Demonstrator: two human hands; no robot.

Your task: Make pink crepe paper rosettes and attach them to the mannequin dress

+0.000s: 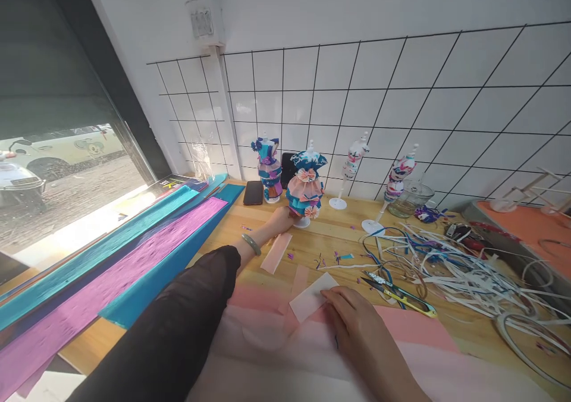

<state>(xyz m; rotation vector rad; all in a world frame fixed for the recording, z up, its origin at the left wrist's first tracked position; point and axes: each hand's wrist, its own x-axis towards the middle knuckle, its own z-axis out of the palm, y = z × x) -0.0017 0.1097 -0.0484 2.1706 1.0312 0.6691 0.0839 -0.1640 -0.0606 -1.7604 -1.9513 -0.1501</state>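
Two hands, neither grip's closure readable: the left hand (282, 216) meets the foot of the ruffled miniature dress form (306, 187), fingertips hidden; the right hand (350, 311), fingers bunched, touches a white card (310, 300). Beyond it, the form stands upright toward the bench's (334, 229) back edge.

the ruffled dress (306, 187) looks like matt, crinkled paper. left of it, the purple sheet (134, 265) is finely wrinkled paper; right of it, the bowl (417, 197) is clear, glossy glass. beneath it, the wooden tabletop (330, 232) looks smooth.
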